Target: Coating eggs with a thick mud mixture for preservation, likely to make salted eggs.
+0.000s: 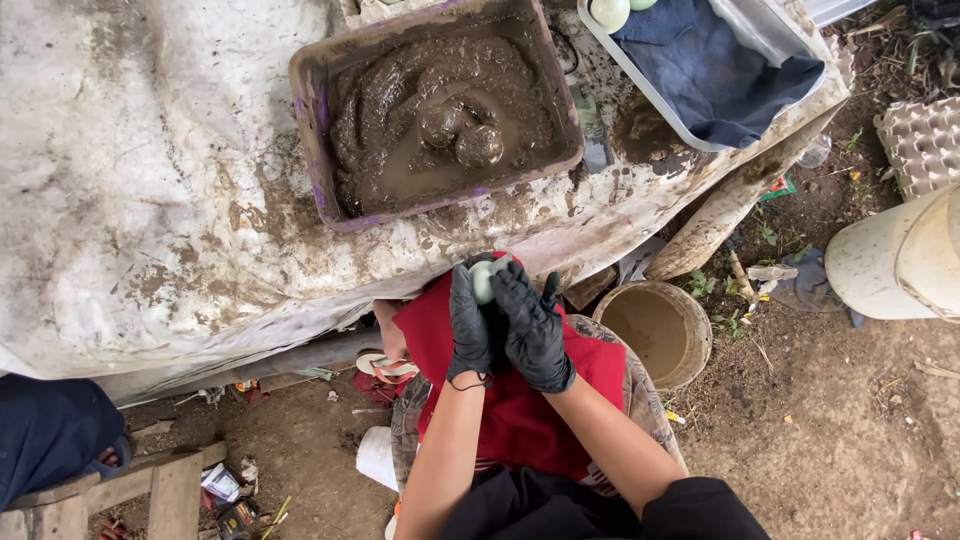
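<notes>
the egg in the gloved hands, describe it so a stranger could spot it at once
Start at the mud-filled tray on the stained white table, then drop below the table's edge to the red cloth. The pale green egg sits between the black-gloved left hand and right hand, clean, unlike the mud-coated lumps.

Outdoor dirt-yard workplace, mud tub (318,95), bucket (655,330), egg tray (920,145)

A mud-filled tub (318,110) is set on the stained sheet (150,180). Far right, a metal tray (640,75) with blue cloth (715,65); near right, a muddy bucket (690,320) on the ground.
</notes>
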